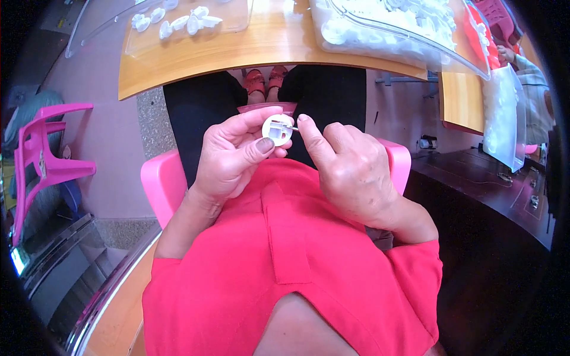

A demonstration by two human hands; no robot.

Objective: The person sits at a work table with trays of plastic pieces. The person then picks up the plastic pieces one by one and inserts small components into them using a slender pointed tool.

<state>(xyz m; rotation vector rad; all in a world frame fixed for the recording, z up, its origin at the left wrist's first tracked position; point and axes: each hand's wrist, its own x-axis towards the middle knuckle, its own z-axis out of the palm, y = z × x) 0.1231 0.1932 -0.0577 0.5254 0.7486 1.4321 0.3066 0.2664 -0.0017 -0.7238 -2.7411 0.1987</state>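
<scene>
Above my lap, my left hand (234, 151) pinches a small round white plastic part (276, 134) by its rim, between thumb and fingers. Cut-outs and raised walls show on the face turned up to me. My right hand (353, 166) is closed round a thin metal tool (294, 128), its index finger stretched along it. The tool's tip reaches the middle of the white part; most of its length is hidden under that hand.
Ahead stands a wooden table (273, 52) with a clear tray (237, 21) holding several white parts. A clear bin (332, 50) heaped with white pieces sits right of it. A pink chair (50, 160) is at left. Another person's sleeve (531, 77) shows at far right.
</scene>
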